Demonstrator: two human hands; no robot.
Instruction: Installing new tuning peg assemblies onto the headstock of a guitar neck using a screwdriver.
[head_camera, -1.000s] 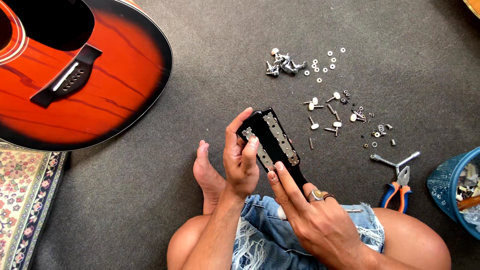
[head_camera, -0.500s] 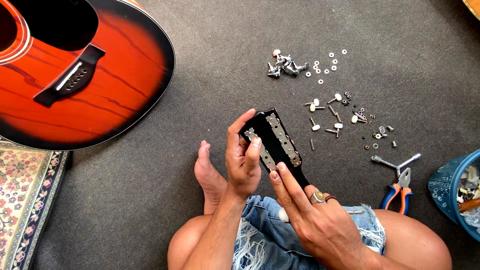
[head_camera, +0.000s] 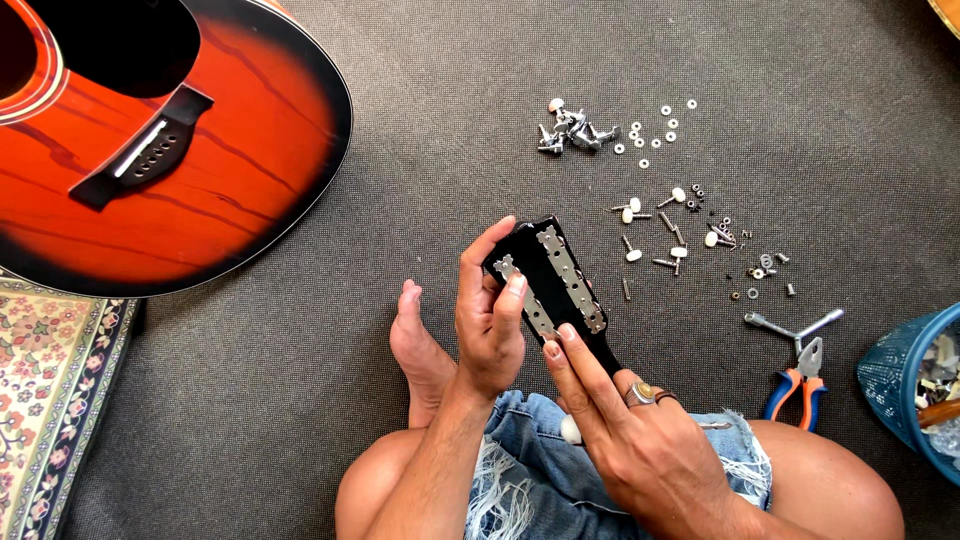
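Both hands grip the black guitar headstock (head_camera: 553, 285) above the lap, left hand (head_camera: 488, 318) clasping its edge, right hand (head_camera: 640, 450) fingers pinching a tuner plate (head_camera: 568, 275), which might slip among scattered screws (head_camera: 700, 235).

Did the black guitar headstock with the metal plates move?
No. The black guitar headstock stays between both hands, just as far from the orange-handled pliers.
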